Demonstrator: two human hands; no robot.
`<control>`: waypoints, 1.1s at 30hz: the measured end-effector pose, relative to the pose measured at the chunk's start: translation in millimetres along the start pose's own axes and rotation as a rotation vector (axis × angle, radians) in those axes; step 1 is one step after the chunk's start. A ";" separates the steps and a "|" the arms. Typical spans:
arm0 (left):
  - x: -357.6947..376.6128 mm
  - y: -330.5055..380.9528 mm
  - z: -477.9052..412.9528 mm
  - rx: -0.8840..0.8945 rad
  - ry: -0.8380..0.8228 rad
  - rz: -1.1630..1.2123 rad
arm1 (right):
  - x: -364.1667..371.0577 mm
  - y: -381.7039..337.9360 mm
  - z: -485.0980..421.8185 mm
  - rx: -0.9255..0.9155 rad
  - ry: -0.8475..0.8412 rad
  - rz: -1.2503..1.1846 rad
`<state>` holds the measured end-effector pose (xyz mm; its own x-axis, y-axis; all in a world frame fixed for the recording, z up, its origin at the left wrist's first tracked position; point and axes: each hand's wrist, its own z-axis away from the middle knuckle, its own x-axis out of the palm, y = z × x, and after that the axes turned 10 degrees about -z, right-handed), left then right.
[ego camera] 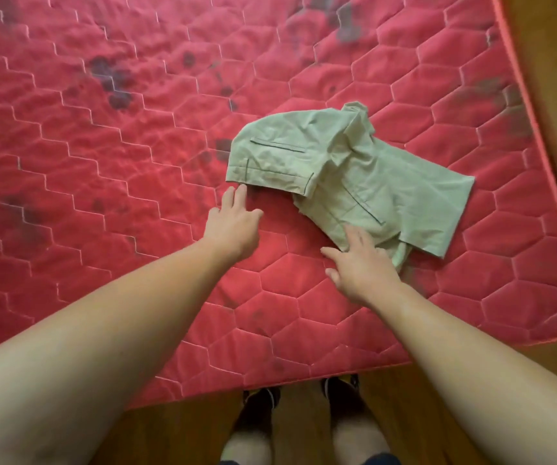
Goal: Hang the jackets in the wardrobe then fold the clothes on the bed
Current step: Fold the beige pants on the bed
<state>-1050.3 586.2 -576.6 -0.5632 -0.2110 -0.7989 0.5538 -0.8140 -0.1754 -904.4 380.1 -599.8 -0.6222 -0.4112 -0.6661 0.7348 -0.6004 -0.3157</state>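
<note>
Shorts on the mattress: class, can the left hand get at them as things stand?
Probably yes: the left hand is open beside the shorts, fingertips at their edge, with only bare mattress between.

Your shorts [347, 176] lie on the mattress [102, 146], right of centre. Your left hand [233, 223] sits just left of them; your right hand [361, 266] touches their near edge. Floor [555, 62] lies beyond the mattress's right side.

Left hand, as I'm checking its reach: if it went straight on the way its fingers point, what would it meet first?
The khaki shorts: the left hand points straight fingers at their near left corner, just ahead on the mattress. Whether they already touch is unclear.
</note>
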 end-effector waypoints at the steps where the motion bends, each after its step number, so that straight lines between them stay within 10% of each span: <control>1: 9.3 -1.4 -17.2 0.019 0.017 -0.024 | 15.3 3.8 -12.5 0.003 -0.031 0.017; 13: 1.1 -21.8 -82.8 0.090 0.271 -0.139 | 15.0 18.8 -24.1 -0.060 0.335 0.092; 33: -360.9 -199.4 220.9 0.262 0.547 0.256 | -354.6 -125.9 230.6 -0.059 0.713 0.172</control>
<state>-1092.9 705.1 -126.2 -0.0021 -0.1666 -0.9860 0.4221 -0.8941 0.1501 -838.6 443.3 -168.0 -0.1852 0.0620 -0.9807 0.8319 -0.5214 -0.1901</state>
